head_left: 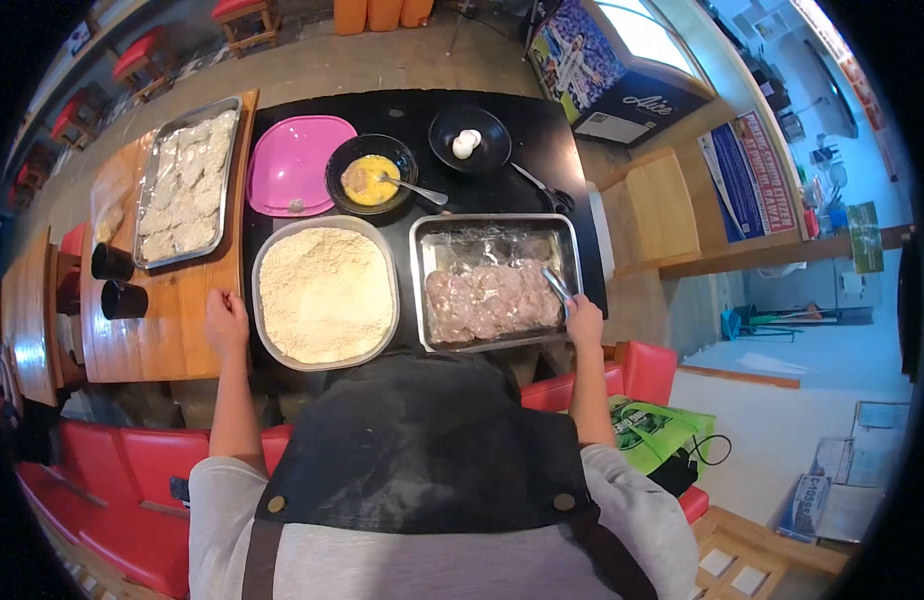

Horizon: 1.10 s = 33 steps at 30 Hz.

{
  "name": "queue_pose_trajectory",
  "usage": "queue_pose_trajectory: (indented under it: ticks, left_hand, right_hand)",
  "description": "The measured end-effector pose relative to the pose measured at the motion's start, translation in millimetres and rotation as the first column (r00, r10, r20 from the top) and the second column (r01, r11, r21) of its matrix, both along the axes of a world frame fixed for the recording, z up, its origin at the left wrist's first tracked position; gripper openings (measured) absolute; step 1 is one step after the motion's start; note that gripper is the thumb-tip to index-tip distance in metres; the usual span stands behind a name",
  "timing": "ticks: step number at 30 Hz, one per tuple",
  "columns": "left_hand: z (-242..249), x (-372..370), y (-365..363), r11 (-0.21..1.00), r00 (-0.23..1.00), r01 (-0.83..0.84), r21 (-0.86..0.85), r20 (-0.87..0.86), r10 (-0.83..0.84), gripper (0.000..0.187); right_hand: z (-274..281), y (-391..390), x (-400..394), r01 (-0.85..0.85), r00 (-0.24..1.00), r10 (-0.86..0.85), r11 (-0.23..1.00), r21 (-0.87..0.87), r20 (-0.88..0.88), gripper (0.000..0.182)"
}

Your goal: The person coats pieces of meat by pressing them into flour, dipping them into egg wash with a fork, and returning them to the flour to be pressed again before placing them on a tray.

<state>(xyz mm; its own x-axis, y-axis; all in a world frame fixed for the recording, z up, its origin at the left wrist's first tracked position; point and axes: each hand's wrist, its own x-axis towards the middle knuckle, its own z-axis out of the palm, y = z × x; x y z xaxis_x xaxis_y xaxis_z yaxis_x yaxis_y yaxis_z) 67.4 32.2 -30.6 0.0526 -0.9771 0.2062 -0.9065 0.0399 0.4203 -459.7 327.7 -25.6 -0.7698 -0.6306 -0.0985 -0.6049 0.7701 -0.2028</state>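
Right hand [583, 322]: fingers grasp the metal utensil [556, 284] at the right end of the meat [490, 301]; meat lies in the steel tray [418, 255]; left hand [226, 321]: beside the crumb tub [258, 325], fingers bent, closure cannot be told.

On the freezer [622, 88], white script lettering is borne that can be read as "Aice"; the small print on the white label [612, 127] below it cannot be made out. By the wall at the lower right, what appears to be "C-1059S" is printed on the box [807, 507]. Large capitals are set on the red half of the poster [750, 178], but the words cannot be read with certainty. The dark print on the green bag [662, 432] cannot be deciphered.
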Motion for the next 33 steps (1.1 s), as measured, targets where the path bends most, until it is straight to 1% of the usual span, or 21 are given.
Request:
queue_pose_trajectory:
  ticks: [2, 4, 6, 7, 11, 13, 17, 19, 20, 21, 22, 23, 24, 25, 26, 27, 28, 29, 30, 32, 33]
  left_hand:
    - [-19, 7, -6, 0.993, 0.990, 0.087, -0.079, -0.105, -0.095, 0.013]
    - [-16, 3, -3, 0.996, 0.990, 0.082, -0.044, -0.111, -0.086, 0.013]
    - [-15, 3, -5, 0.992, 0.994, 0.084, -0.089, -0.062, -0.090, 0.013]
    - [-14, 3, -4, 0.991, 0.993, 0.087, -0.104, -0.074, -0.095, 0.013]
    - [-2, -2, 1, 0.995, 0.999, 0.049, -0.087, -0.012, -0.050, 0.013]
    - [1, -3, 0, 0.997, 0.999, 0.043, -0.064, -0.015, -0.044, 0.013]
    - [1, -3, 1, 0.997, 0.998, 0.048, -0.053, -0.025, -0.049, 0.014]
    - [11, -7, 4, 1.000, 1.000, 0.012, 0.012, -0.002, -0.012, 0.015]
    - [5, -3, 2, 0.999, 0.998, 0.042, -0.011, -0.052, -0.042, 0.015]
    - [2, -1, 2, 0.999, 0.999, 0.031, -0.018, -0.038, -0.032, 0.014]
    - [2, -2, 1, 0.999, 1.000, 0.023, -0.025, -0.021, -0.023, 0.014]
    - [3, -2, 0, 1.000, 0.999, 0.022, -0.019, -0.022, -0.023, 0.013]
    - [2, -2, 0, 1.000, 0.999, 0.010, -0.022, -0.035, -0.011, 0.014]
    - [6, -3, 0, 1.000, 0.999, 0.005, -0.009, -0.033, -0.006, 0.013]
    - [10, -5, 1, 1.000, 0.999, 0.004, 0.005, -0.034, -0.004, 0.013]
    - [16, -8, 3, 1.000, 0.999, -0.003, 0.005, -0.039, 0.003, 0.013]
    - [17, -8, 5, 1.000, 0.999, -0.017, 0.002, -0.040, 0.017, 0.013]
    - [17, -8, 4, 1.000, 0.999, -0.011, 0.001, -0.037, 0.011, 0.013]
    - [17, -7, 3, 1.000, 0.999, -0.005, -0.002, -0.034, 0.005, 0.013]
    - [11, -1, 0, 1.000, 0.999, -0.022, -0.012, -0.046, 0.021, 0.013]
    - [12, 2, 0, 1.000, 0.995, 0.022, 0.002, -0.098, -0.021, 0.015]
  right_hand:
    - [6, 1, -6, 0.014, 1.000, -0.014, 1.000, -0.009, -0.001, 0.025]
    - [13, 6, -10, 0.043, 0.999, -0.043, 0.999, -0.012, 0.002, 0.024]
    - [18, 5, -18, -0.048, 0.997, 0.052, 0.997, -0.053, 0.062, 0.024]
    - [18, 2, -20, -0.056, 0.997, 0.056, 0.998, -0.014, 0.049, 0.024]
    - [17, -3, -27, -0.090, 0.995, 0.089, 0.996, 0.020, 0.047, 0.024]
    - [21, -3, -30, -0.158, 0.986, 0.156, 0.987, 0.038, 0.055, 0.025]
    - [23, -1, -31, -0.142, 0.988, 0.137, 0.987, 0.081, 0.067, 0.024]
    - [13, -4, -30, -0.146, 0.989, 0.140, 0.982, 0.120, 0.055, 0.026]
    - [12, -6, -25, -0.175, 0.984, 0.169, 0.978, 0.113, 0.055, 0.026]
    - [22, -13, -11, -0.137, 0.975, 0.165, 0.973, 0.185, -0.148, 0.025]
    - [32, -26, 1, -0.082, 0.924, 0.164, 0.968, 0.238, -0.346, 0.025]
    - [35, -46, 10, -0.089, 0.916, 0.144, 0.983, 0.160, -0.375, 0.027]
    - [40, -74, 22, -0.156, 0.920, 0.169, 0.986, 0.063, -0.355, 0.027]
    - [36, -105, 31, -0.289, 0.938, 0.252, 0.948, -0.133, -0.239, 0.029]
    - [30, -141, 45, -0.438, 0.897, 0.371, 0.815, -0.380, -0.239, 0.036]
    - [31, -173, 76, -0.140, 0.933, 0.300, 0.812, -0.567, 0.199, 0.045]
    - [19, -202, 92, -0.136, 0.921, 0.321, 0.795, -0.591, 0.220, 0.049]
    - [-8, -232, 97, 0.143, 0.719, 0.355, 0.766, -0.627, 0.598, 0.044]
    - [-29, -258, 102, 0.403, 0.364, 0.397, 0.749, -0.526, 0.843, 0.039]
    - [-23, -288, 129, 0.739, 0.184, 0.448, 0.523, -0.424, 0.875, 0.029]
    - [-21, -298, 134, 0.766, 0.217, 0.464, 0.465, -0.444, 0.859, 0.020]
